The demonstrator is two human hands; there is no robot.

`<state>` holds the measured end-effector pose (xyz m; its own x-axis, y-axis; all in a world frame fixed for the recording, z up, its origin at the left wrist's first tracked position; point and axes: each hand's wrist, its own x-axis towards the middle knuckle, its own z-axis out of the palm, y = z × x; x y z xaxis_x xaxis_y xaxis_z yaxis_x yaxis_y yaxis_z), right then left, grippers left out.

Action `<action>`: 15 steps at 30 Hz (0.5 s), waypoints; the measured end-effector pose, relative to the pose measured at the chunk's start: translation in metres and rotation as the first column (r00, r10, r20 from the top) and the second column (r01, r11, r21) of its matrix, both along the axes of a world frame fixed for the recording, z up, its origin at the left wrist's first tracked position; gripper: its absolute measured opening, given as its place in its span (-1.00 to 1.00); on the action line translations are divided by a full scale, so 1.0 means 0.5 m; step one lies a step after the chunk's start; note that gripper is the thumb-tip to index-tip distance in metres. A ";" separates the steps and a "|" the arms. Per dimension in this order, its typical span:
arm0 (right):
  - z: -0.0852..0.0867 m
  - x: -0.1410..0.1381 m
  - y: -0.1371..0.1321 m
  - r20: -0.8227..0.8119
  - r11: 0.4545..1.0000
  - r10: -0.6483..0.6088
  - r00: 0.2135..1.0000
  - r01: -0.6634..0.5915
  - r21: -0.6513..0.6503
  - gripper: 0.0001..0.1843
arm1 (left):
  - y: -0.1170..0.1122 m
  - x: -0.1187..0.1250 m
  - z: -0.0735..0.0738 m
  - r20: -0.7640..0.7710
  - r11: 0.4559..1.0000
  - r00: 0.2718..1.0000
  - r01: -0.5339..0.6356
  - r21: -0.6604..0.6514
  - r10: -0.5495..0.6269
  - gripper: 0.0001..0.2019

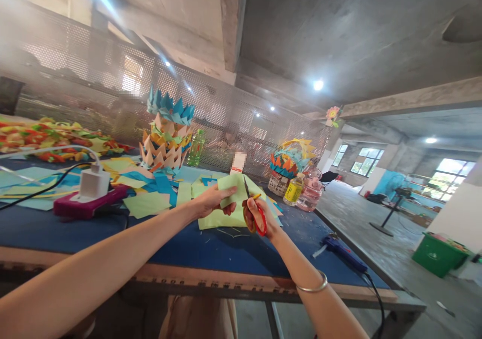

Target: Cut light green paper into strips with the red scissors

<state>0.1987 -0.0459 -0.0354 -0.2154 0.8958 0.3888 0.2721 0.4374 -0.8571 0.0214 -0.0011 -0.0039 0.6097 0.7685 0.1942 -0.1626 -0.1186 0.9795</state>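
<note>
- The light green paper (229,184) is raised above the middle of the desk (211,258), between the two hands.
- The left hand (214,201) pinches that paper near its lower left edge, thumb on top and the other fingers curled underneath.
- The right hand (265,212) has its fingers closed around the red and yellow handles of the scissors (260,224); the dark blades point up and away, at the paper's right side. How far they are parted I cannot tell.
- Just below the hands, more light green sheets (214,222) lie flat on the blue desk top.
- To the left are a loose green sheet (146,205), blue and yellow pieces, and a magenta power strip (62,208) bearing a white charger (94,184).
- Behind these rises a stack of pointed folded-paper rings (165,148), with a green bottle (196,150) just beside it.
- On the right, a decorated basket (278,184) stands by a yellow-labelled bottle (293,192) and a pink bottle (311,194).
- Nearer the right edge lies a blue glue gun (344,252).
- Beyond the desk, a green bin (433,255) sits on the floor (346,213).
</note>
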 end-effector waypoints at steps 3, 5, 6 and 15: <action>-0.005 0.003 0.005 0.008 1.000 -0.013 1.000 0.013 0.024 -0.39 | -0.003 0.005 -0.006 0.014 0.999 1.000 0.028 -0.019 -0.028 -0.67; -0.002 0.002 0.003 0.032 0.999 -0.018 0.999 0.017 0.036 -0.36 | -0.003 0.008 -0.010 0.034 0.998 0.998 0.049 -0.037 -0.047 -0.67; 0.000 0.002 0.000 0.044 0.999 -0.021 0.999 0.019 0.042 -0.35 | -0.003 0.009 -0.011 0.046 0.997 0.997 0.061 -0.046 -0.059 -0.68; 0.022 -0.005 -0.023 0.088 0.993 -0.094 0.992 0.087 0.079 -0.42 | -0.010 0.013 -0.005 0.126 0.977 0.983 0.150 -0.155 -0.131 -0.75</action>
